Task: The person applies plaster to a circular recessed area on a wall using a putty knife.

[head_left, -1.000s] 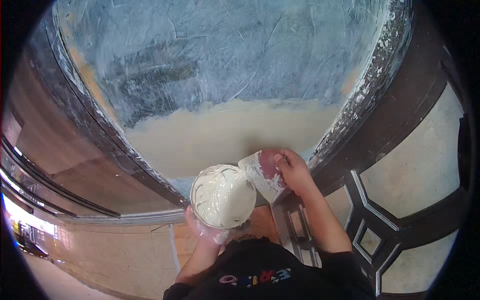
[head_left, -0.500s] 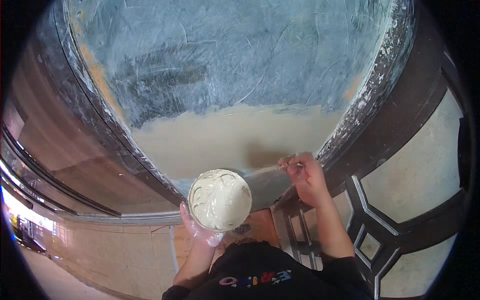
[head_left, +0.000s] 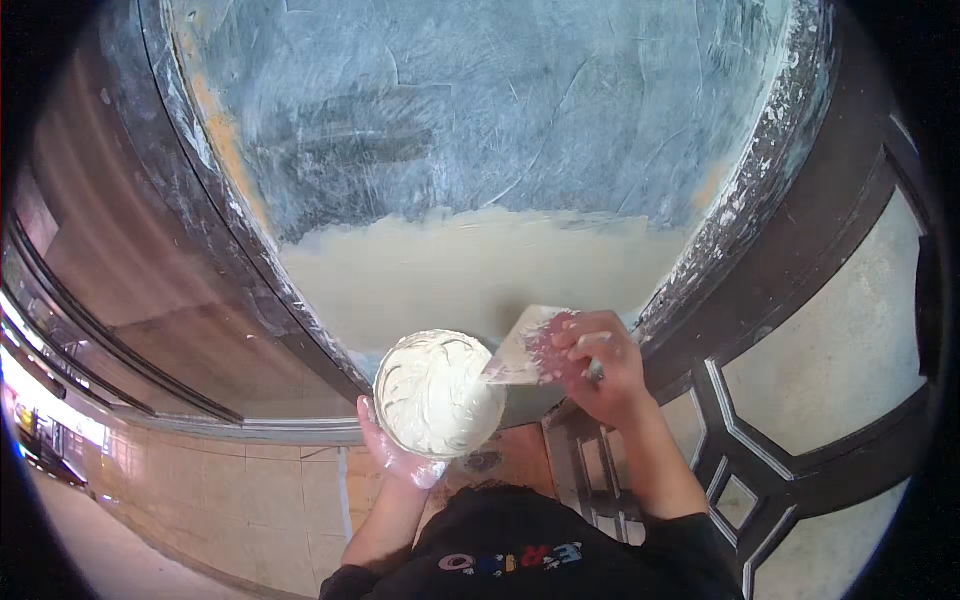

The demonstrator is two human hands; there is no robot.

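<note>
A round tub of creamy white putty (head_left: pixel 432 395) rests in my left hand (head_left: pixel 395 450), which cups it from below and the left side; white smears cover the wrist. My right hand (head_left: pixel 602 365) grips a putty knife (head_left: pixel 520 350), its broad flat blade pointing left with the corner at the tub's right rim. Beyond them stands a wall (head_left: pixel 450 120), rough blue-grey above. A smooth beige band of putty (head_left: pixel 450 265) crosses its lower part.
Dark frames spattered with white border the wall, the right one (head_left: pixel 745 190) near my right hand. A panelled dark door (head_left: pixel 760 440) stands at the right. Brown glossy panelling (head_left: pixel 200 340) is at the left, above a tiled floor (head_left: pixel 250 490).
The putty knife has turned from edge-on to showing its flat blade, and its corner has come to the tub's rim. My right hand has rotated; the tub is held in nearly the same place.
</note>
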